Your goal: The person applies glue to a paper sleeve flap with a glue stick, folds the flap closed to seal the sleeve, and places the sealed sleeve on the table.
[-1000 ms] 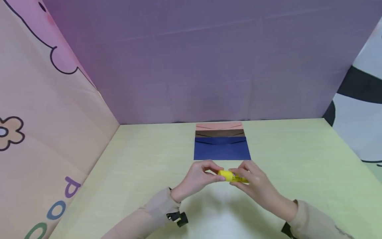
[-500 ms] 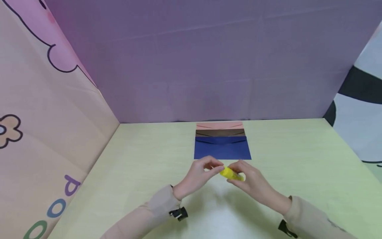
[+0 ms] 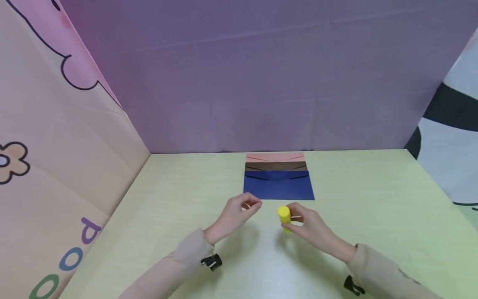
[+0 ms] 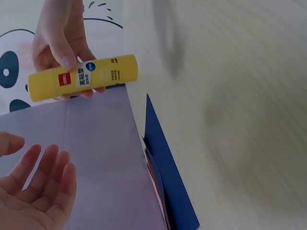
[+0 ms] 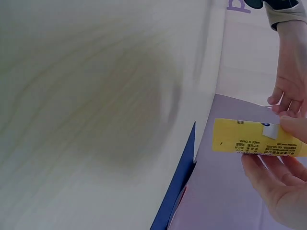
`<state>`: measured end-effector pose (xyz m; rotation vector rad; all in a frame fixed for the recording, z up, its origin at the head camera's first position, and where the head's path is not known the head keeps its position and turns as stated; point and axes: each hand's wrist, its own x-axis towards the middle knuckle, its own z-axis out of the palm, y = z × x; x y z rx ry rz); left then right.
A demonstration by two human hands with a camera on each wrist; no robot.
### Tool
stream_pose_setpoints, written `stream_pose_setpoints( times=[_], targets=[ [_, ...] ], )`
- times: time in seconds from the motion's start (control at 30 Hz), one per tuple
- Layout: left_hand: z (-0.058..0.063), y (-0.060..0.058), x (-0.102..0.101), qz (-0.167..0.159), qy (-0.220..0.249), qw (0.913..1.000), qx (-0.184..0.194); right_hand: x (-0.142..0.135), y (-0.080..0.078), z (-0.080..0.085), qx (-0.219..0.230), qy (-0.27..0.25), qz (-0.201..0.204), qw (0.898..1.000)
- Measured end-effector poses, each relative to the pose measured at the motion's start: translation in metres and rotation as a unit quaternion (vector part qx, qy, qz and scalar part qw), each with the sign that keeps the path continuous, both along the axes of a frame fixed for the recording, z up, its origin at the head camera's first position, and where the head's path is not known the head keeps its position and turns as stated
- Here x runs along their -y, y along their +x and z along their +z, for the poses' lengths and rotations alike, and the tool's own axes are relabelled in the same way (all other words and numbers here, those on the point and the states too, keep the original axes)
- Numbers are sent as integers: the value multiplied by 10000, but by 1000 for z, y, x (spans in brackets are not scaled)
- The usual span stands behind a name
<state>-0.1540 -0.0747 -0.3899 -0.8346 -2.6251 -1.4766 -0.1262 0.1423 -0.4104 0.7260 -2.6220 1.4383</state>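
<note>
A yellow glue stick (image 3: pixel 284 213) with its cap on stands upright above the table, pinched between the thumb and fingers of my right hand (image 3: pixel 313 228). Printed labels on its barrel face the left wrist view, where the whole glue stick (image 4: pixel 84 77) shows. My left hand (image 3: pixel 232 216) hovers to the left of it, apart from it, with relaxed fingers and nothing in them. In the left wrist view the fingers of that left hand (image 4: pixel 41 187) are loosely bent. Beyond both hands lie overlapping envelopes: a blue one (image 3: pixel 278 189) in front, then a brown one (image 3: pixel 275 166) and a pink one (image 3: pixel 275 157).
The pale wooden table (image 3: pixel 186 178) runs back to a purple cloth wall (image 3: pixel 261 83). A printed pink-beige panel (image 3: pixel 74 145) stands on the left and a black-and-white one (image 3: pixel 452 158) on the right.
My left hand has let go of the glue stick's capped end and drawn off to the left. My right hand has turned the glue stick from lying sideways to upright.
</note>
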Motion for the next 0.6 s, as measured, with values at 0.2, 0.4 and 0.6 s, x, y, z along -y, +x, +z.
stream_pose_setpoints(
  times=[0.2,0.4,0.6],
  targets=[
    [-6,-3,10,86,-143,9998,74,1,-2,-5,349,-11,85,9994],
    [-10,-5,18,180,-362,9991,117,2,-5,-10,522,92,195,9984],
    [-14,-8,23,169,-471,9987,98,1,-6,-12,482,128,308,9983]
  ],
)
